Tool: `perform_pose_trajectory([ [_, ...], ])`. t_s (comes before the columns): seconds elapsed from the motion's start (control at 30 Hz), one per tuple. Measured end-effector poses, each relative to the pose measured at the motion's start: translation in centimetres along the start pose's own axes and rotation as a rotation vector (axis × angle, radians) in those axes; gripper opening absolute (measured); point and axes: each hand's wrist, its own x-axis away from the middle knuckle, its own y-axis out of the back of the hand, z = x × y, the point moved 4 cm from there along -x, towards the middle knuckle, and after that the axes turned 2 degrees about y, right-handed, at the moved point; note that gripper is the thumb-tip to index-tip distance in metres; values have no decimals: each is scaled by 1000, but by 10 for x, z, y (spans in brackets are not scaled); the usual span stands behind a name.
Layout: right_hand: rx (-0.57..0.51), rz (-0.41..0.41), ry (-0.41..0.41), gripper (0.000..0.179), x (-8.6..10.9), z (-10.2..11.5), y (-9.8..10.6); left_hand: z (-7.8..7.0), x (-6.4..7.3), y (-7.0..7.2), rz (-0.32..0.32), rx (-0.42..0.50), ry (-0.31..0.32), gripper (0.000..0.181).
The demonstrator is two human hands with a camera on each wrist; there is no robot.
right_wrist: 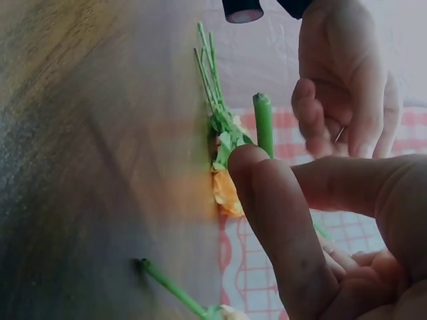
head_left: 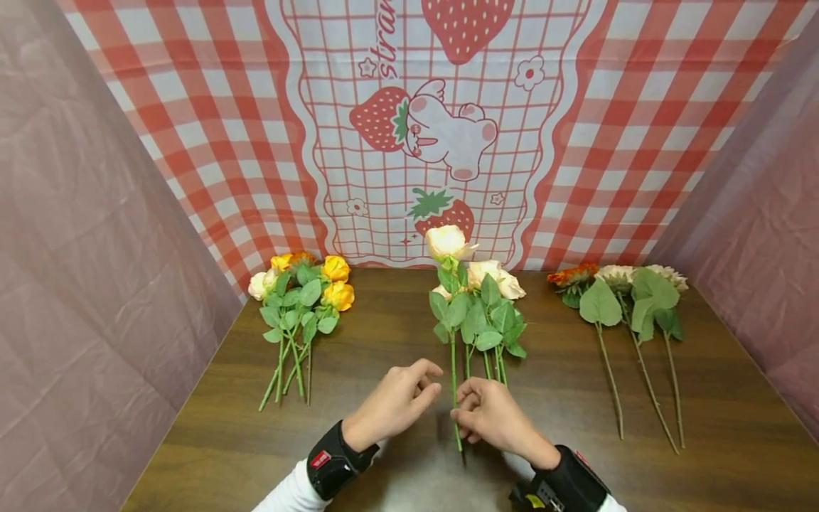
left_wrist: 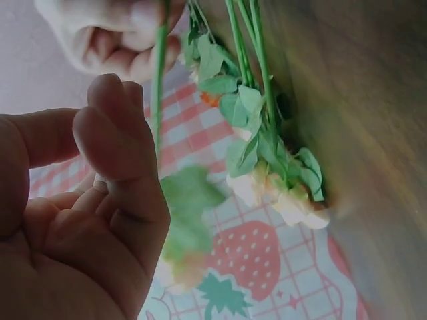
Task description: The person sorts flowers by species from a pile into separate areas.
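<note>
The right hand [head_left: 493,418] pinches the stem of a cream rose [head_left: 456,311] near its lower end, between thumb and fingers, above the table [head_left: 205,434]. The left hand [head_left: 397,402] is positioned just beside the stem, fingers loosely bent and free. Pale roses [head_left: 491,313] lie immediately right; a mixed bunch [head_left: 299,299] lies left; three long-stemmed flowers [head_left: 600,302] lie far right.

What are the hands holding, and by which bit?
The right hand pinches a pale peach, leafy rose low on its thin green stem; the left hand holds nothing.
</note>
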Motion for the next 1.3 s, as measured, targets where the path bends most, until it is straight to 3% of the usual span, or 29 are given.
perform_pose_trajectory([
  [0.37,-149,-25,-121,20,-6,-17,8,-1,1,6,10,-6,20,16],
  [0.63,-165,-38,-162,19,-9,-25,10,-1,2,5,46,-15,30,16],
  [0.97,-137,-67,-204,46,-9,-31,10,-5,2,6,71,-23,14,15],
  [1.3,-76,0,-161,16,-9,-32,8,-5,2,7,90,-39,9,14],
])
